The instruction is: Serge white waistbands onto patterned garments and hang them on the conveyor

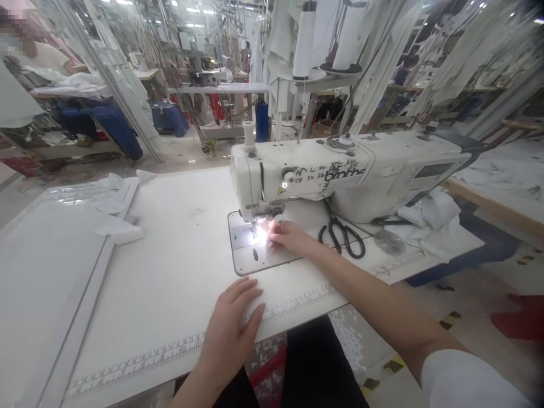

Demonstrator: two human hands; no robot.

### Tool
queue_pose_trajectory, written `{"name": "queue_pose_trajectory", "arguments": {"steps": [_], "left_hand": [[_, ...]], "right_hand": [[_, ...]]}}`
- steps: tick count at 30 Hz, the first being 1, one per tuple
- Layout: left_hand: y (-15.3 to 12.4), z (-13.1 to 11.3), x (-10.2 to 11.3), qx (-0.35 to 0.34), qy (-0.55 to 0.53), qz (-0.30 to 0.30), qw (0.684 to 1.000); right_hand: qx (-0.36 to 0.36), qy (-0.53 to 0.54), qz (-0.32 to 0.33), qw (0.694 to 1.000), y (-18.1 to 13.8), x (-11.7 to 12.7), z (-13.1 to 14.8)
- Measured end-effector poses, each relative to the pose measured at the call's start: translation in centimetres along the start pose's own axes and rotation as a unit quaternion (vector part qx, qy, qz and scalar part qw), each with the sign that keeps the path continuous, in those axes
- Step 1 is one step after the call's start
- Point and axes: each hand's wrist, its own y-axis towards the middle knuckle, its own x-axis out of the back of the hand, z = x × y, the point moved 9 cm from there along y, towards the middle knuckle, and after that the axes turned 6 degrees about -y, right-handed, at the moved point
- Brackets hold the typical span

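A white sewing machine stands on the white table, its lamp lighting the needle area. My right hand is just right of the needle and presser foot, thumb and fingers pinched together. Glare and the fingers hide whatever is between them. Below the metal needle plate, my left hand rests palm down on the table near its front edge, fingers stretched out and holding nothing. Black-handled scissors lie under the machine arm, to the right of my right hand.
A ruler strip runs along the table's front edge. White fabric pieces lie at the left, and crumpled white cloth lies at the right. Thread cones stand behind the machine. Another person sits far left.
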Motion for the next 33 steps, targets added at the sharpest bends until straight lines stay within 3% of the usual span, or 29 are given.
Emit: {"name": "queue_pose_trajectory", "arguments": {"steps": [4,7,9,11,14,16,19,21,22,27,33], "left_hand": [[2.3,0.9,1.4,0.087,-0.047,0.009,0.995],[5.5,1.2,2.3,0.125,-0.025,-0.014,0.992],[7.8,0.3,1.9,0.076,-0.012,0.000,0.997],[9.2,-1.1,0.3,-0.010,-0.011,0.056,0.998],[9.7,-1.9,-1.2,-0.081,-0.002,0.109,0.991],[9.6,-1.5,-1.0,-0.081,0.008,0.091,0.992],[9.5,-0.8,-0.5,-0.061,0.015,0.064,0.996],[9.4,-0.4,-0.4,-0.050,0.017,0.056,0.997],[9.4,-0.2,-0.4,-0.046,0.017,0.050,0.997],[9.6,0.5,0.2,-0.029,0.008,0.017,0.999],[9.7,1.0,0.4,-0.010,-0.003,0.013,1.000]], "right_hand": [[-0.033,-0.023,0.047,0.998,-1.9,0.2,0.4],[-0.059,-0.005,0.145,0.988,-3.4,-1.0,0.5],[-0.059,0.025,0.239,0.969,-4.5,-2.2,0.9],[-0.046,0.061,0.304,0.950,-5.3,-2.8,1.4],[-0.036,0.101,0.318,0.942,-5.3,-2.5,1.5],[-0.041,0.108,0.269,0.956,-4.2,-1.8,1.1],[-0.015,0.053,0.048,0.997,-1.5,1.0,0.5],[0.015,-0.004,-0.078,0.997,-0.3,2.2,0.7],[0.022,-0.025,-0.106,0.994,0.2,2.2,0.9],[0.010,-0.070,-0.112,0.991,1.8,1.1,1.0],[-0.002,-0.106,-0.129,0.986,1.4,1.0,1.6]]}}
